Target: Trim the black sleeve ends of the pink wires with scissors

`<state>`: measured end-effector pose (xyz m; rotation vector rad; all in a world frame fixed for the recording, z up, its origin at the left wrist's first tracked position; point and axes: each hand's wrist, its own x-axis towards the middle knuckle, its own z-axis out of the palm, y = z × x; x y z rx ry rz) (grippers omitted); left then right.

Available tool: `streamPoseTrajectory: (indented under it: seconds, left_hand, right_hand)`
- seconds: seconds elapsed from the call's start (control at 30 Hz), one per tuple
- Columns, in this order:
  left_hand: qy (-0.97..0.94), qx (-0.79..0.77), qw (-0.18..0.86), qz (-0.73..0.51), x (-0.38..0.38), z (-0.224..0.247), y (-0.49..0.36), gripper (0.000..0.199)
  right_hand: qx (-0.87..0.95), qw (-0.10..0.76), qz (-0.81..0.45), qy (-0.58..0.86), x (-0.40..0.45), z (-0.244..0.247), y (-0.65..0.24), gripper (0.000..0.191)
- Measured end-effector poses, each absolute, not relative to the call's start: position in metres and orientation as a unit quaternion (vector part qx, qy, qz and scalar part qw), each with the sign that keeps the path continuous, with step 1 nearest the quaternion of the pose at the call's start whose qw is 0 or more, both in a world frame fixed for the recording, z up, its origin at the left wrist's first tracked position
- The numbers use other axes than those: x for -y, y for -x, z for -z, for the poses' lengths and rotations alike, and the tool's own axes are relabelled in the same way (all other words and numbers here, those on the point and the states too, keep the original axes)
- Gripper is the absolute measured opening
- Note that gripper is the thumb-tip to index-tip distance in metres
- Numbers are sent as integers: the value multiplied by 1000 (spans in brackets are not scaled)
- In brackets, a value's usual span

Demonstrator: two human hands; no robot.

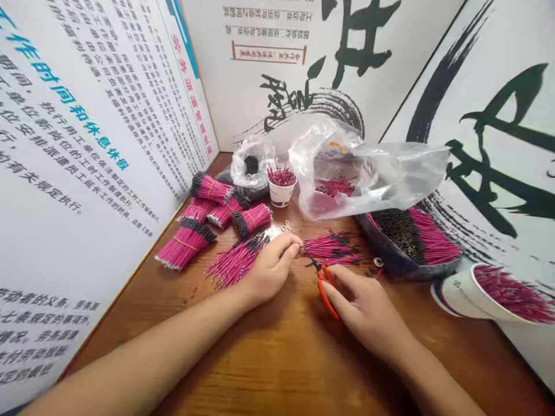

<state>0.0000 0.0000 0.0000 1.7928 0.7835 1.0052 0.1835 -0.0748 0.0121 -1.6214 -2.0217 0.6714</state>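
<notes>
My left hand (pixel 275 263) is closed in a pinch near the middle of the table, on something too small to make out. Just right of its fingertips are the dark tips of orange-handled scissors (pixel 325 283). My right hand (pixel 368 303) holds the scissors by the handles, its fingers wrapped round them. Loose pink wires with black ends (pixel 234 263) lie beside my left hand, partly hidden by it. More loose pink wires (pixel 333 247) lie beyond the scissors.
Several banded pink wire bundles (pixel 186 242) lie at the left. A paper cup (pixel 281 193) of pink pieces stands at the back, beside a clear plastic bag (pixel 390 179). At the right are a dark tray (pixel 394 271) of wires and a tilted cup (pixel 468 294). Printed panels surround the wooden table (pixel 260 358).
</notes>
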Motion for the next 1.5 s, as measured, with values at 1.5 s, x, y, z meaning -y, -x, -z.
streamPoseTrajectory:
  seconds: [1.5]
  left_hand:
    - [-711, -335, 473, -399, 0, 0, 0, 22]
  right_hand:
    - [746, 223, -229, 584, 76, -15, -189, 28]
